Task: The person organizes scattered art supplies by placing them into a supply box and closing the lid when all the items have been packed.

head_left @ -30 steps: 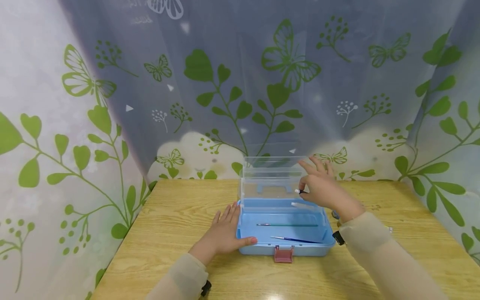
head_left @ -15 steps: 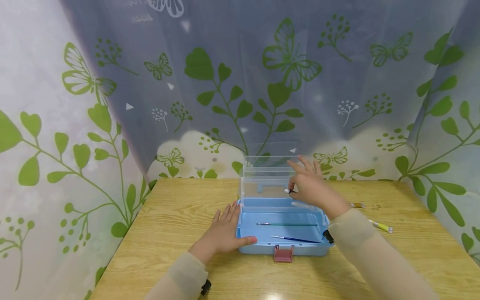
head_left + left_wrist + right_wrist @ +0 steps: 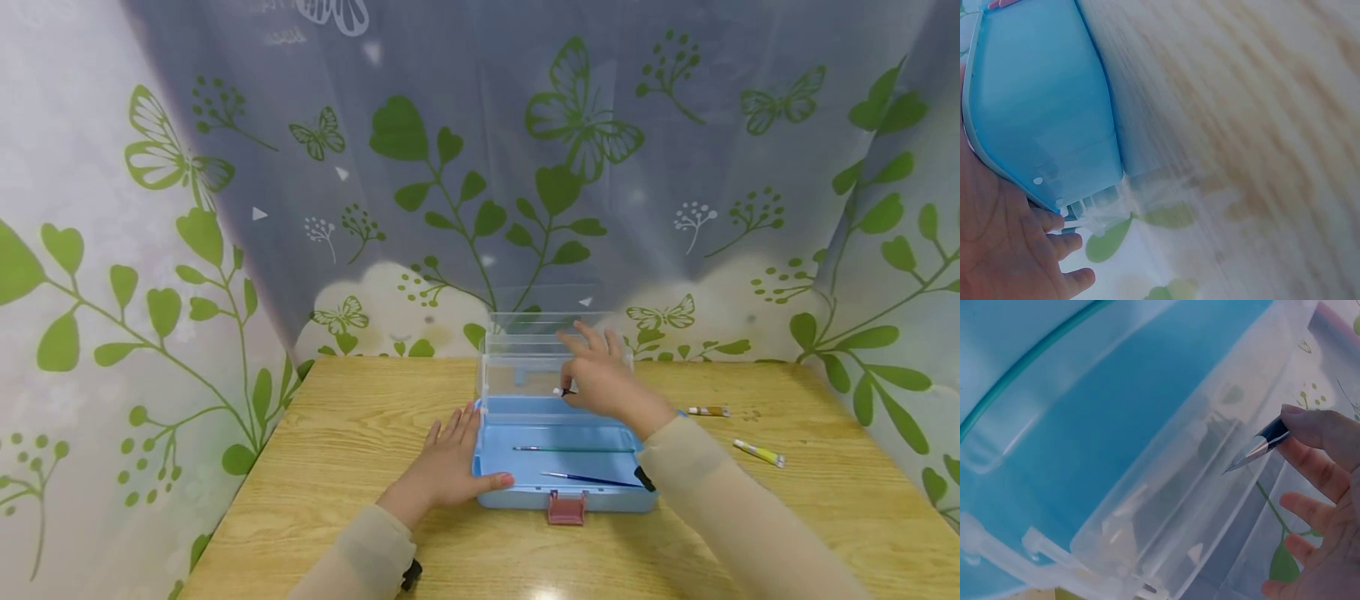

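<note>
A light-blue plastic box (image 3: 517, 501) stands on the table with its transparent lid (image 3: 517, 340) raised at the back. My left hand (image 3: 442, 472) rests against the box's left side, thumb over the front rim, fingers straight; the left wrist view shows its fingers (image 3: 1065, 244) beside the box's hinge end. Over the back of the box, in front of the lid, my right hand (image 3: 609, 385) pinches a small dark paint tube (image 3: 1266, 440) between thumb and index finger; the other fingers are spread. A green paintbrush (image 3: 577, 450) and a blue paintbrush (image 3: 588, 479) lie in the box.
Right of the box lie a brown paint tube (image 3: 708, 412) and a yellow paint tube (image 3: 761, 453). A pink latch (image 3: 567, 507) hangs at the box's front. A patterned curtain (image 3: 450, 208) stands behind the wooden table (image 3: 360, 400).
My right hand has moved left over the box with the dark tube, which now sits slightly lower. The brown and yellow tubes have come out from behind the arm. My left hand stays put.
</note>
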Demonstrator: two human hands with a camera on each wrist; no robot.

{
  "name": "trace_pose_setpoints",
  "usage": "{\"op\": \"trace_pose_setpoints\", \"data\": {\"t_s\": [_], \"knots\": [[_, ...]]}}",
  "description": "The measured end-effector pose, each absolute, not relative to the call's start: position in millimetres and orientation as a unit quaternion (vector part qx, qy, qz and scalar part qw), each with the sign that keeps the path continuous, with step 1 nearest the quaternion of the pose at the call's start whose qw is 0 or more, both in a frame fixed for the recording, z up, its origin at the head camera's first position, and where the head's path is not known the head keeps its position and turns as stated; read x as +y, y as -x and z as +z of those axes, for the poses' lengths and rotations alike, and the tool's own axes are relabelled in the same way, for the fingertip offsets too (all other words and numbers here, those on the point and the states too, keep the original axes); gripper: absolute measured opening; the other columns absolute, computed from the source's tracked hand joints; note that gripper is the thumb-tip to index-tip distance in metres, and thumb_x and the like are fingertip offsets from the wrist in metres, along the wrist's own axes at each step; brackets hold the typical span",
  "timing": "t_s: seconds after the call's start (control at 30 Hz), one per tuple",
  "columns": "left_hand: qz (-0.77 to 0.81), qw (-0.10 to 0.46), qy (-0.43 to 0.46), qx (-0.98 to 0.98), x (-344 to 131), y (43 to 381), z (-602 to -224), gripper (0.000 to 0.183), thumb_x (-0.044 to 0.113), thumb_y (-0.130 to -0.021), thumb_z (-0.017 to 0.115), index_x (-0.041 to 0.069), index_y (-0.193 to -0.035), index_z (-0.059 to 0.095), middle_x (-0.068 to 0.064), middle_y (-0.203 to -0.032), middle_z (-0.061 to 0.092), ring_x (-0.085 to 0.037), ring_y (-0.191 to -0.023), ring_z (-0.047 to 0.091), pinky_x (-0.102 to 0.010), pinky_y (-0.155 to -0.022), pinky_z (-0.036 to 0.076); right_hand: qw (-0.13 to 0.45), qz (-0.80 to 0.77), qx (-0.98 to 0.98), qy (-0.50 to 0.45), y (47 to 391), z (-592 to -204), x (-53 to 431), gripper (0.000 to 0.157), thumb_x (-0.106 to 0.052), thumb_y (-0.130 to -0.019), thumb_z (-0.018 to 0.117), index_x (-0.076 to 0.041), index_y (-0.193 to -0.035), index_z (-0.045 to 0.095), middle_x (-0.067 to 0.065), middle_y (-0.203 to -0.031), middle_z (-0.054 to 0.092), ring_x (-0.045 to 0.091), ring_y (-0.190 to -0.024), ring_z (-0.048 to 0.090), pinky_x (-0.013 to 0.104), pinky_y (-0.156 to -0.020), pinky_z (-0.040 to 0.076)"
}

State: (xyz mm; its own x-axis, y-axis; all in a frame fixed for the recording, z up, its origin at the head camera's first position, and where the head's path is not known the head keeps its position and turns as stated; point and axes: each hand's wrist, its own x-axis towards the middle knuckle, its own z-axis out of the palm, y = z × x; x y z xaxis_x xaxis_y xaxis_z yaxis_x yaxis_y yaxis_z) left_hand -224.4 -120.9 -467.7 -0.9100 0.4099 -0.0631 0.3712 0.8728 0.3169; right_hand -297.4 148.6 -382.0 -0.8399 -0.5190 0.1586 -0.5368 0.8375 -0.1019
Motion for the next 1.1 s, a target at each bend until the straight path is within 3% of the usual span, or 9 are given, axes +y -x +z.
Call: {"op": "trace_pose_setpoints", "data": {"t_s": [1.1], "knots": [[0.149, 0.062, -0.204, 0.966, -121.6, 225.8, -471.0, 0.115, 0.083, -0.086, 0.044, 0.004, -0.161, 0.006, -0.01, -0.167, -0.002, -0.034, -0.153, 0.004, -0.057, -0.12, 0.004, -0.001, 0.022, -0.953, -0.303, 303.9, -386.0, 125.5, 0.024, -0.02, -0.083, 0.083, -0.026, -0.068, 0.065, 0.016, -0.161, 0.03, 0.043, -0.151, 0.006, 0.07, -0.114, 0.001]]}}
